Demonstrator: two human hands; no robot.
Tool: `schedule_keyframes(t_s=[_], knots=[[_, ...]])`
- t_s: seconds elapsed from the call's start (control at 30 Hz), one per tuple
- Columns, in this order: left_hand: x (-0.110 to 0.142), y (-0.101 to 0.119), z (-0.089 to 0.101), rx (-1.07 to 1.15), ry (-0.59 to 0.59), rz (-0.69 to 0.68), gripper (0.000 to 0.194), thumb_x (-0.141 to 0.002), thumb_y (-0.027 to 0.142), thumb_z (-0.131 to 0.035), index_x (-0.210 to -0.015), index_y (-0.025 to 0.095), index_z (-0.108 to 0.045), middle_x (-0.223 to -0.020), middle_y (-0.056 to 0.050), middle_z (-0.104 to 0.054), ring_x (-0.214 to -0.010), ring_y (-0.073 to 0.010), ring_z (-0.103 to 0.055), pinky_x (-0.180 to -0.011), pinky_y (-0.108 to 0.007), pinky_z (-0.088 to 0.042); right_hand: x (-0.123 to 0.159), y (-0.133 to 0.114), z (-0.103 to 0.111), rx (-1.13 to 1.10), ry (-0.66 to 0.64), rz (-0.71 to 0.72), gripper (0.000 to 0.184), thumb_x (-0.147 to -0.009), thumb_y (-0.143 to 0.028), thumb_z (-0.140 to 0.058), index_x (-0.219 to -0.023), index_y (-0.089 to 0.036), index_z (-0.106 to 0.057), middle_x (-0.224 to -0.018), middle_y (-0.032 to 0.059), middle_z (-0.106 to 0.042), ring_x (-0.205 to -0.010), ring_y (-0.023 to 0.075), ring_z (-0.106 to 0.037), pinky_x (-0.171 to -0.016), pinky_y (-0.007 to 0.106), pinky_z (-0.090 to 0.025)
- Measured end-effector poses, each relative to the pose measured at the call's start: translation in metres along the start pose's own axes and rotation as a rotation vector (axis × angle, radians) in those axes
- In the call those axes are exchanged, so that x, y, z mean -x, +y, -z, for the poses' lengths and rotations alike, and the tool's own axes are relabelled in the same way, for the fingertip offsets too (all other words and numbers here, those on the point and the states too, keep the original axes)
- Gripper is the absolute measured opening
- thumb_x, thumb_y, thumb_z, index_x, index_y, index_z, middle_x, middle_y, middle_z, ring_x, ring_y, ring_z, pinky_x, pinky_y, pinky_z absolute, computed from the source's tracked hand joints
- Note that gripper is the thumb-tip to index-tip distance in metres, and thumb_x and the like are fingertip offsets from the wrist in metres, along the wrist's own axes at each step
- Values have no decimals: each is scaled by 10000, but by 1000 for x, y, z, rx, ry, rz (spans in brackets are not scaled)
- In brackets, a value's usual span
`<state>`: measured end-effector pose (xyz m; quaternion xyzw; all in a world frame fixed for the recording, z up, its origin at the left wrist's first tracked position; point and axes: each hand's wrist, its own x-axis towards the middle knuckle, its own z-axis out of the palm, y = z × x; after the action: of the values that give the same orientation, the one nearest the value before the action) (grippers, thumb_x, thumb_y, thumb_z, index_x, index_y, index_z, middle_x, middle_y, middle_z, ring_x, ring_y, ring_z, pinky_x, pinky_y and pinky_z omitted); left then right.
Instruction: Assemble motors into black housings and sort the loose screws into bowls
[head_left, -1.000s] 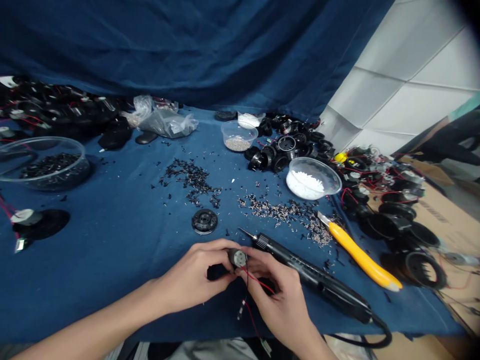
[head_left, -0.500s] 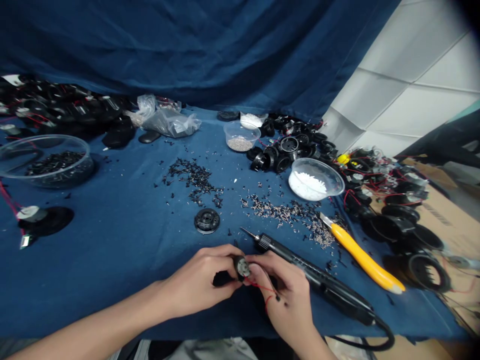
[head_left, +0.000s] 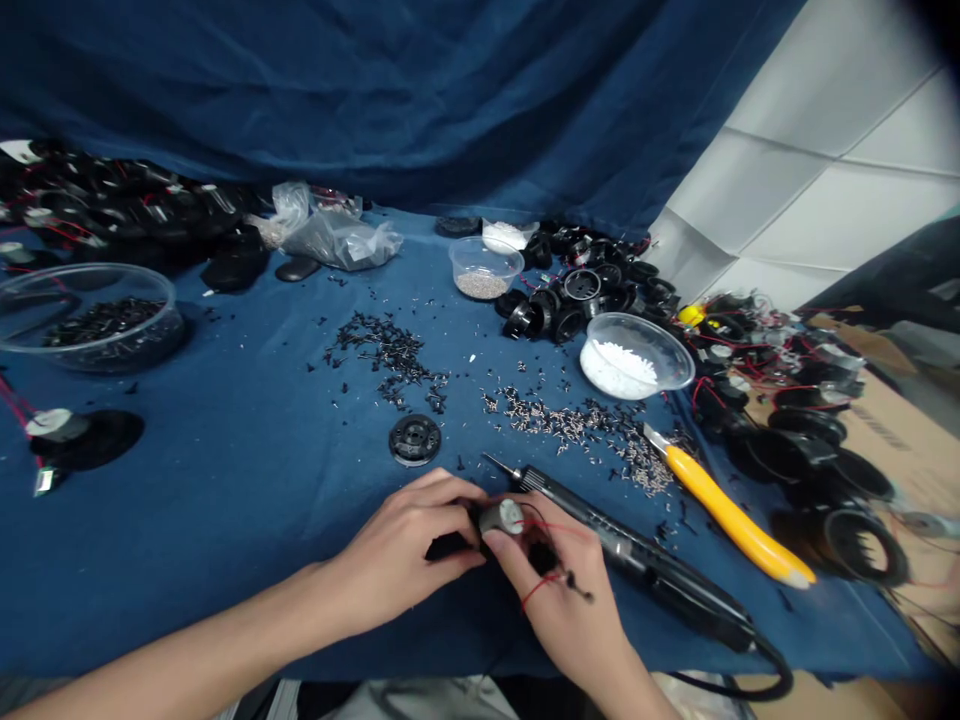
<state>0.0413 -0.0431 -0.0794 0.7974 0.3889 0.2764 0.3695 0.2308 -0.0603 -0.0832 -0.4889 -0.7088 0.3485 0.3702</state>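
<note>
- Small grey motor [head_left: 501, 518]: held over the blue cloth [head_left: 285, 480], between my two hands. Clock centred on it, 12 = far side.
- My right hand [head_left: 574, 585], about 4 o'clock: grasping the motor, thumb on its near side; pale round end faces roughly 3.
- Red wire [head_left: 559, 527] runs from the motor over that hand; dark connector [head_left: 579, 588] by the base of my thumb.
- My left hand [head_left: 420, 530], 9 o'clock: thumb and fingers curled toward the motor's other end, gap between them. Fingertips meet in shadow; can't tell if they grip.
- Black disc [head_left: 415, 440]: half past ten, flat on cloth, near my left hand, not touched.
- Black electric screwdriver [head_left: 645, 565]: body at 3 to 4, just beyond my right hand, tip toward 12.
- Yellow-handled knife [head_left: 739, 515]: 3 o'clock, blade end at the silver screws [head_left: 570, 422], which spread round 1.
- Black screws [head_left: 390, 350]: loose, 11.
- Bowl of white pieces [head_left: 679, 368]: 1, farther out.
- Clear tub [head_left: 466, 262] with small grainy bits: 12, far back.
- Bowl of black screws [head_left: 166, 335]: 10.
- Heap of wired parts [head_left: 780, 365]: 2.
</note>
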Motion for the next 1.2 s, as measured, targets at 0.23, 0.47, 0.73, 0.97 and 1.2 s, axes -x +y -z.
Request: schedule_keyframes(t_s=[0.23, 0.47, 0.73, 0.97, 1.2], knots=[[-2, -1, 3, -118, -40, 119, 100, -827, 165, -704, -742, 184, -654, -829, 8, -563, -829, -160, -475, -728, -288, -337, 1, -4, 2, 23, -104, -88, 73, -886, -252, -595, -892, -193, -639, -716, -17, -592, -620, 122, -525, -594, 235, -403], [-4, -2, 3, -92, -54, 154, 118, -791, 132, -725, -704, 168, -654, -756, 17, -573, -803, -154, -475, -737, -292, -325, 4, -1, 1, 43, -91, -24, 70, -891, -247, -603, -940, -207, -634, -778, -19, -622, -644, 114, -532, -612, 218, -406], [-4, 0, 2, -66, -35, 190, 191, -740, 62, -726, -621, 152, -606, -702, 33, -572, -767, -138, -477, -723, -282, -323, 1, -1, -4, 142, -173, -2, 42, -907, -239, -532, -903, -205, -556, -795, 4, -583, -702, 157, -529, -619, 257, -361], [-1, 1, -2, -72, 5, 220, 197, -771, 103, -721, -631, 161, -595, -707, 40, -575, -784, -147, -482, -749, -302, -323, -1, 0, -7, 386, -149, 34, 184, -955, -338, -446, -895, -183, -522, -758, 46, -598, -693, 223, -568, -628, 306, -347], [0, 4, -1, -85, -1, 232, 174, -766, 71, -715, -663, 175, -621, -733, 40, -591, -809, -150, -487, -759, -307, -323, -1, 0, -2, 238, -218, 5, 128, -939, -287, -487, -851, -208, -535, -751, 0, -574, -679, 169, -520, -629, 278, -330]])
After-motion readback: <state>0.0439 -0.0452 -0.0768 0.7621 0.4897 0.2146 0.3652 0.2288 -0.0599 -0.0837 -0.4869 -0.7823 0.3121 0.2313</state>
